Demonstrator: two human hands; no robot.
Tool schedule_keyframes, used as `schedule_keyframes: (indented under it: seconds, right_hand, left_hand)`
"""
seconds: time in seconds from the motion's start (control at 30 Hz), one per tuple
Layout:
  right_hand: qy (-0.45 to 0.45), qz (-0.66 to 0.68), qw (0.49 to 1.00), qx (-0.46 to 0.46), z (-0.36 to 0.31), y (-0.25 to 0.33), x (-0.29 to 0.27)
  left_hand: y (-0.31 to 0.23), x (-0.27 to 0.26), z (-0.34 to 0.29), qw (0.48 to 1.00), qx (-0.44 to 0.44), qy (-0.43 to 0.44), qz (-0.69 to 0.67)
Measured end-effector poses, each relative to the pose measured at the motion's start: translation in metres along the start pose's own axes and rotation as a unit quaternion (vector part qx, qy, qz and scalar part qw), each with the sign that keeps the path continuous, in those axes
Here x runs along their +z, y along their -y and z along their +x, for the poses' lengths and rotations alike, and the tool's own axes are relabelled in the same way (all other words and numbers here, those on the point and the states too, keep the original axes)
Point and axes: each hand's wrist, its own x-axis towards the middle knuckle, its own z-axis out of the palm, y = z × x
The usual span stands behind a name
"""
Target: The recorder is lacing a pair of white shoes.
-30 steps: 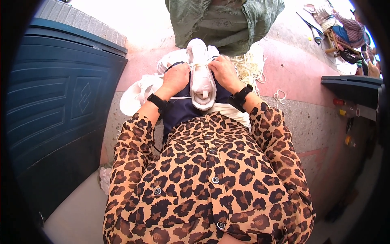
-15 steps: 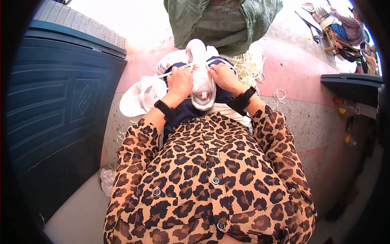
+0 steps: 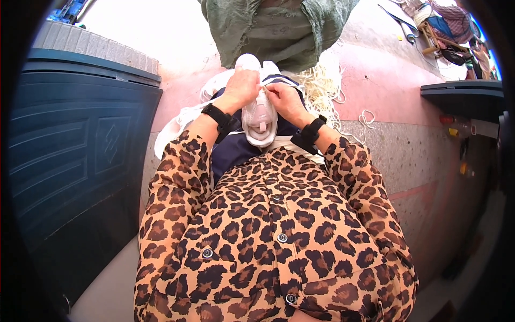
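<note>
A white sneaker (image 3: 261, 126) lies on my lap over dark blue trousers (image 3: 232, 155), heel toward me and toe pointing away. My left hand (image 3: 242, 88) is closed across the lacing, covering much of the upper; what its fingers grip is hidden. Just right of it, my right hand (image 3: 285, 102) pinches a pale shoelace (image 3: 263, 87) between thumb and forefinger above the tongue. The fingertips of both hands are close together. Another white shoe (image 3: 169, 134) lies left of my lap, partly behind my left forearm.
A green woven sack (image 3: 273, 37) stands just beyond my knees. Beside it lies a heap of cream laces (image 3: 324, 88), with one loose strand (image 3: 366, 119) on the floor. A dark blue panelled door (image 3: 80, 123) is at left, a dark ledge (image 3: 461, 91) at right.
My left hand has moved up and right from the shoe's left side to over its lacing. The right hand has come slightly left, and the stretched lace on the left no longer shows.
</note>
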Motion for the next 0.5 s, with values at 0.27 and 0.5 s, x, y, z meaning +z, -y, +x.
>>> schedule_keyframes:
  seconds: [0.27, 0.5]
  right_hand:
    - [0.038, -0.328, 0.913, -0.239, 0.012, 0.011, -0.017]
    - [-0.116, 0.136, 0.932, -0.316, 0.029, 0.119, -0.142]
  left_hand:
    - [0.014, -0.020, 0.018, 0.839, -0.170, 0.049, -0.514]
    - [-0.008, -0.025, 0.030, 0.867, -0.186, 0.126, -0.445]
